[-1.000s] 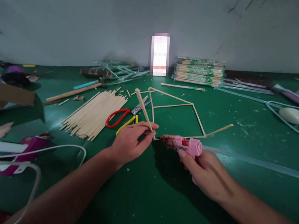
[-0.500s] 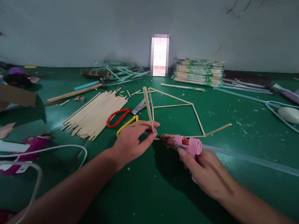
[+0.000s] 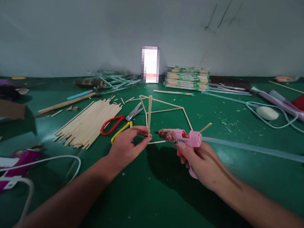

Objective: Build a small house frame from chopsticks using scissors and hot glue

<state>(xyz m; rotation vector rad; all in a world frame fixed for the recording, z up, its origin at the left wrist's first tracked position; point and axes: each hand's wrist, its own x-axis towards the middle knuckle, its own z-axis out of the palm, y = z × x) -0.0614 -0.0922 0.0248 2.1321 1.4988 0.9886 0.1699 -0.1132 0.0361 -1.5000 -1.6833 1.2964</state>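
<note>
My left hand (image 3: 129, 143) pinches the lower end of a thin wooden stick (image 3: 149, 114) that stands upright at the near left corner of a flat stick frame (image 3: 164, 111). The frame lies on the green table, and another short stick (image 3: 206, 127) slants up near its right corner. In my right hand (image 3: 200, 159) is a pink hot glue gun (image 3: 188, 138), its dark nozzle pointing left, a little apart from the upright stick. A long clear glue stick (image 3: 241, 146) trails from the gun's back end. Part of the frame is hidden behind the gun.
Scissors (image 3: 117, 124) with red and yellow handles lie left of the frame, beside a pile of wooden sticks (image 3: 87, 123). Wrapped chopsticks (image 3: 187, 78) are stacked by the wall, near a bright phone (image 3: 150, 65). A purple power strip (image 3: 18, 168) with white cables sits at left.
The glue gun has lifted off the frame's corner, and its nozzle is clear of the stick. The stick stands straighter in my left hand. The whole view has shifted to the right.
</note>
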